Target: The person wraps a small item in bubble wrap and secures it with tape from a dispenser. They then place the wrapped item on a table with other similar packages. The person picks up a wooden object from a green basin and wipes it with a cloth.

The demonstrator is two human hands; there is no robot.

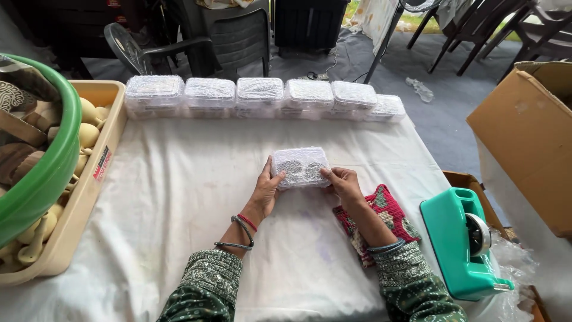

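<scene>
Being clasped at centre frame between left hand point(266, 189) and right hand point(344, 182), the wrapped box point(301, 166) is judged mid-wrapping, with sealing needed.

Teal tape dispenser point(462, 244), red knitted cloth point(386, 210), green tub point(44, 173), cardboard box point(530, 143), six wrapped boxes point(259, 95).

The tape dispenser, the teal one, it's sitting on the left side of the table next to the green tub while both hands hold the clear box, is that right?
Not quite. The head view shows the teal tape dispenser on the right side, far from the green tub. The rest holds: the left hand and right hand hold the clear box.
</scene>
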